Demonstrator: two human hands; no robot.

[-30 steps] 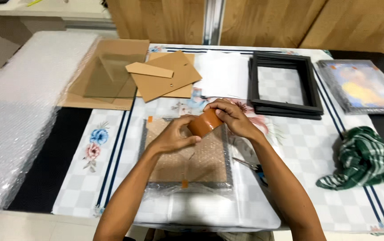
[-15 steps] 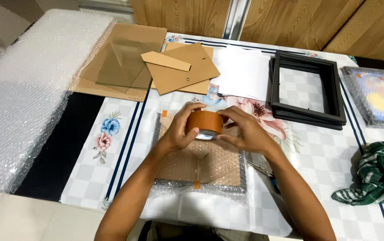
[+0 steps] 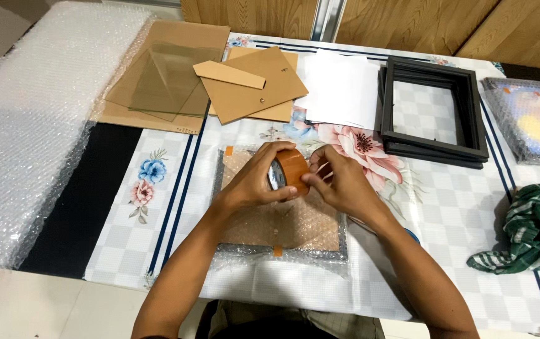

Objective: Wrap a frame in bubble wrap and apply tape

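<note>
I judged the left hand (image 3: 251, 182) gripped the brown tape roll (image 3: 287, 171) while the right hand (image 3: 339, 182) pinched its edge above the wrapped frame (image 3: 282, 226); finding the tape end seemed next.

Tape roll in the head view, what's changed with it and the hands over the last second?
The brown tape roll has turned in the grip: its open core now faces left, toward the left hand, which holds it throughout. The right hand has moved its fingertips onto the roll's outer band. The bubble-wrapped package beneath, the black frames and the cardboard pieces lie as before.
</note>
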